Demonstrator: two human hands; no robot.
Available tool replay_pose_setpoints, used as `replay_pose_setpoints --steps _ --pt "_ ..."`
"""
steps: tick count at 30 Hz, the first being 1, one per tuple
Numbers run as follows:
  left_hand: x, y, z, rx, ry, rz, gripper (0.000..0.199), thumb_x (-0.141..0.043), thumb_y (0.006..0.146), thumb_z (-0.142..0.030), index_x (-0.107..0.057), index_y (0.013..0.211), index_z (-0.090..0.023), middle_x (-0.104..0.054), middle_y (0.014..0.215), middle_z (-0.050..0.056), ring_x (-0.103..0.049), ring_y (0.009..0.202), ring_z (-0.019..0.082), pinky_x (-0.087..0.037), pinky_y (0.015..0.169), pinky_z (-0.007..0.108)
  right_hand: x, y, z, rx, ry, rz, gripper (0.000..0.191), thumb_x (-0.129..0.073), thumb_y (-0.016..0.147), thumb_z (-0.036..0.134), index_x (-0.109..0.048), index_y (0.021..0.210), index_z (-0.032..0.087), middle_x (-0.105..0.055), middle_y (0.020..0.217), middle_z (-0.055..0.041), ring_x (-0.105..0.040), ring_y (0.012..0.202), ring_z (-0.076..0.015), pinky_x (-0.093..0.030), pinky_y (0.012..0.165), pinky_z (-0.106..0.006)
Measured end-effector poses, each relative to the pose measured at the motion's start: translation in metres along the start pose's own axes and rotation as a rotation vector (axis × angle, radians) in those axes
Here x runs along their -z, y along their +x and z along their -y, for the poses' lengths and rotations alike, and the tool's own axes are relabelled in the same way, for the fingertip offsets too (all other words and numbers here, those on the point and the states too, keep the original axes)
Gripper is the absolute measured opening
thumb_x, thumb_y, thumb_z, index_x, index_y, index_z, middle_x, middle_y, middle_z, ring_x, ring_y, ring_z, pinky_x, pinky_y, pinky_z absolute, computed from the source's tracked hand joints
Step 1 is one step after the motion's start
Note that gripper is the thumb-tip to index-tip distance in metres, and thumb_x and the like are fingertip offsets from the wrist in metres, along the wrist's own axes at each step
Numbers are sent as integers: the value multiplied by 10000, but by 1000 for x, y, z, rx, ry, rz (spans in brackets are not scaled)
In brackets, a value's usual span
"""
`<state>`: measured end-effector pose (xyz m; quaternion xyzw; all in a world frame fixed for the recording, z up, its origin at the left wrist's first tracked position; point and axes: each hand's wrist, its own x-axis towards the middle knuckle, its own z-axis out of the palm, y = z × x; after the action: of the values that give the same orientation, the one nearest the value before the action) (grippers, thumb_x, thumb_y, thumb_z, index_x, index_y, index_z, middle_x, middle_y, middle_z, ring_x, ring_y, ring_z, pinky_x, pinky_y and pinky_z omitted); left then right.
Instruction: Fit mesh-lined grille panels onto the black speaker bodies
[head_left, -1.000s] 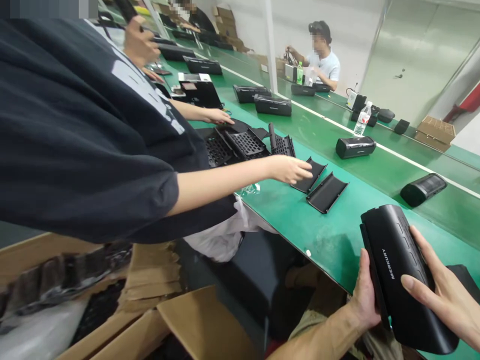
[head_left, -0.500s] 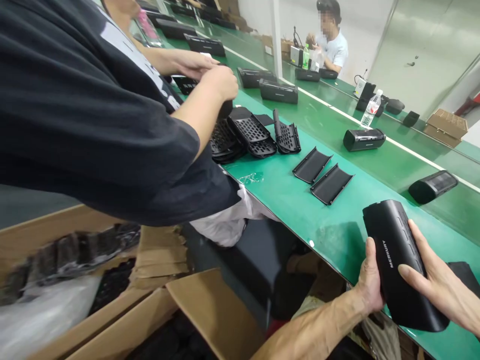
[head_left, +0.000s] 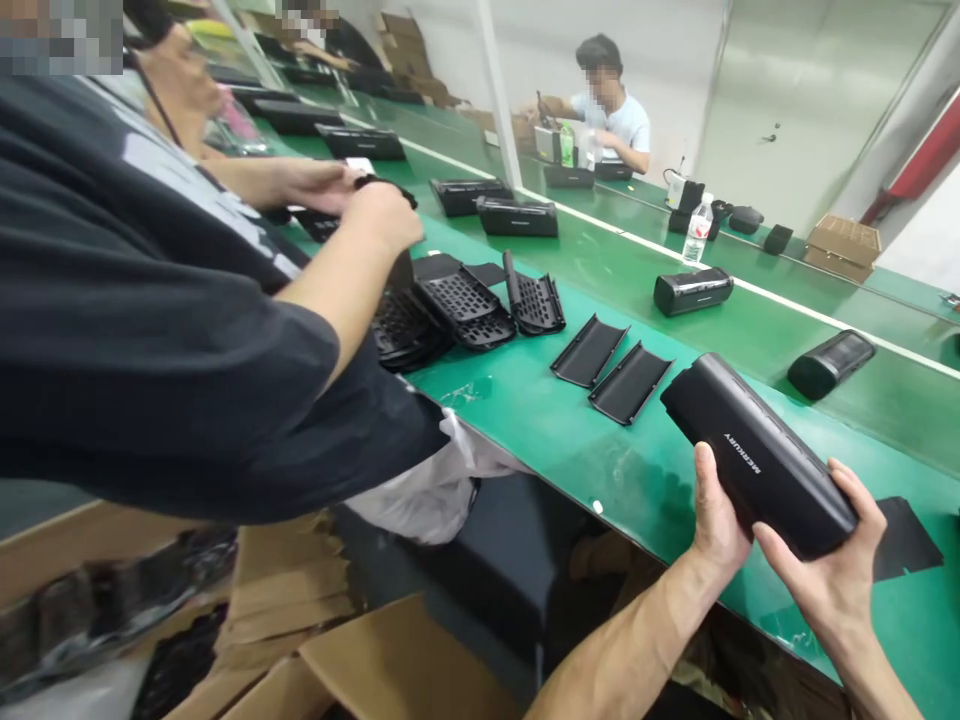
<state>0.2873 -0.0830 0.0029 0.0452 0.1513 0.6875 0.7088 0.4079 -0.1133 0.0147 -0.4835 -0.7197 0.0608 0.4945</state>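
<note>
I see the left hand (head_left: 720,520) half curled against the side of a long black case (head_left: 757,455), thumb up, fingers hidden behind it. The right hand (head_left: 836,565) is bent wide around the near end, thumb and fingers spread, holding on too. The case (it says MERKURY in pale letters) is tilted, up over the green table (head_left: 559,450). Two black covers (head_left: 630,384) lie near it, and a flat black sheet (head_left: 907,540) lies just past the right hand.
</note>
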Motion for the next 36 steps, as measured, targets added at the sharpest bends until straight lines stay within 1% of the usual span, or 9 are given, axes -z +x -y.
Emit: replay_pose_setpoints --steps 3,6,11,18,20,23,27,32,36 --pt "8 15 -34 -93 184 104 1002 -829 738 -747 -564 1541 -211 -615 1565 163 -486 1510 428 -406 1234 600 16 18 -4 -114 14 42 869 -845 839 547 -410 1536 265 -486 1525 -173 -508 1408 -457 -371 1181 -696" --pt "10 32 -99 -289 555 251 1151 -985 645 -513 -416 1631 -344 -419 1726 126 -398 1574 402 -316 1271 606 50 30 -6 -256 36 162 866 -819 824 619 -437 1521 276 -502 1546 -161 -520 1391 -473 -435 1140 -636" --pt "-10 36 -162 -192 1068 658 1008 -967 652 -370 -549 1568 -319 -523 1631 118 -558 1410 429 -457 1170 547 69 32 -10 -344 194 308 797 -793 829 623 -468 1474 286 -570 1499 -134 -629 1266 -407 -588 950 -440" --pt "-2 25 -132 -311 965 495 826 -897 668 -425 -642 1442 -291 -658 1392 87 -643 1174 349 -535 1012 459 79 49 -23 -433 321 417 807 -786 846 633 -451 1512 322 -564 1511 -153 -642 1286 -400 -587 1006 -491" --pt "2 21 -111 -318 764 406 822 -878 678 -444 -634 1447 -285 -687 1344 84 -660 1159 346 -532 1030 484 79 50 -26 -412 396 385 990 -685 855 773 -271 1656 364 -494 1604 -170 -602 1372 -440 -576 1039 -553" --pt "5 12 -64 -177 358 250 792 -779 776 -545 -594 1498 -277 -751 1273 85 -658 1255 379 -464 1141 572 55 41 -29 -336 446 284 1297 -592 786 921 90 1725 343 -374 1705 -187 -416 1543 -486 -489 1142 -652" --pt "9 6 -23 83 260 191 829 -726 833 -689 -584 1522 -252 -648 1512 142 -475 1504 423 -369 1235 595 17 34 -29 -216 193 218 1165 -718 827 729 -96 1723 318 -505 1619 -173 -461 1491 -509 -365 1187 -768" --pt "6 9 -76 -287 673 250 1181 -915 620 -743 -407 1626 -389 -291 1770 128 -292 1605 439 -415 1206 586 54 65 -24 119 -80 295 1000 -746 862 356 -213 1708 369 -539 1539 -147 -596 1349 -434 -506 1098 -631" --pt "-9 5 -108 -298 1015 421 1252 -1054 469 -534 -503 1574 -334 -463 1633 143 -409 1516 468 -419 1220 553 78 86 -17 391 -369 457 999 -699 787 159 -315 1691 339 -589 1458 -176 -611 1291 -430 -487 1054 -634"
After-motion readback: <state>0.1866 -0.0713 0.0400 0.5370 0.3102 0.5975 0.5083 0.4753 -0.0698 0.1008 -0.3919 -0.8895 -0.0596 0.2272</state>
